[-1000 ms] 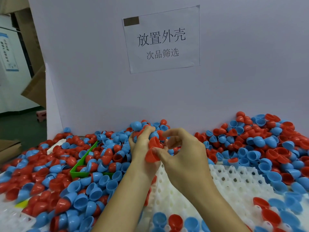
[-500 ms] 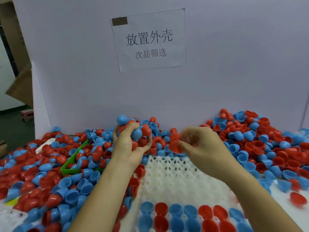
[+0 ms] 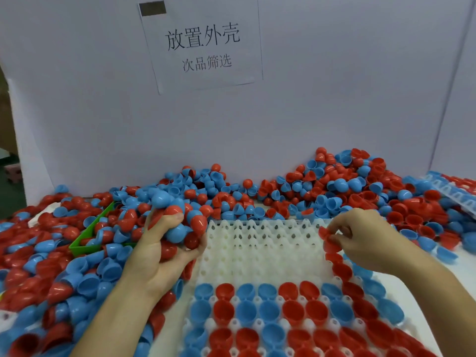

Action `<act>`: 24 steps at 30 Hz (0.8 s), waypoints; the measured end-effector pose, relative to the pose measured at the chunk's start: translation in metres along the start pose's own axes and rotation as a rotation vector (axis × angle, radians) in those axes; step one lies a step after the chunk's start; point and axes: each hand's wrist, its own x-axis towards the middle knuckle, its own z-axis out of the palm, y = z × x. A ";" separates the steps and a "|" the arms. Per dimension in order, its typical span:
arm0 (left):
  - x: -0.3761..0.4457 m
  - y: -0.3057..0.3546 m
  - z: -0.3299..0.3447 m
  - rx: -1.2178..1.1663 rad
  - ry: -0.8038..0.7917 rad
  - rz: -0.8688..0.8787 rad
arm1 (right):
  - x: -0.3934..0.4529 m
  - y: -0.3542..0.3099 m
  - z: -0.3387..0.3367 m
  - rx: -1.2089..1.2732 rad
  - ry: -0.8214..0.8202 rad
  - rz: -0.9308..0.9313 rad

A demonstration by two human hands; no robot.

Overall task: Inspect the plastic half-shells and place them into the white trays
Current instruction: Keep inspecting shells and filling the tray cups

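The surface lies almost buried under red and blue plastic, with only a pale strip bare at the near right. Nearest the camera, a white tray of moulded cells holds rows of red and blue half-shells seated open side up; its far rows are bare cells. The left hand rises over the tray's left edge, fingers curled tight round a clutched bunch of shells (blue and red mixed, several bulging out above the fingers). That forearm crosses the loose heap and hides what lies under it. The right hand sits at the tray's right edge, its grip a pinch of thumb and fingertips on a single red half-shell, just above the tray's right-hand column of filled cells. Left of the tray a green bin stands half sunk in the heap, shells inside it and pressed against its walls. Behind the tray a further mound banks against a white backboard. At the far right a second white tray shows among the shells. A paper sign printed with Chinese characters hangs on the backboard, a dark tab at its upper left corner.
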 end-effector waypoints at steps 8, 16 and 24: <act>-0.010 -0.003 0.001 0.052 0.012 0.011 | -0.001 -0.009 0.019 -0.198 -0.156 0.032; -0.013 -0.006 0.003 0.000 -0.028 -0.021 | 0.001 -0.019 0.032 -0.315 -0.223 0.083; -0.017 -0.006 0.008 -0.021 -0.075 -0.034 | -0.003 -0.014 0.023 -0.239 -0.265 0.054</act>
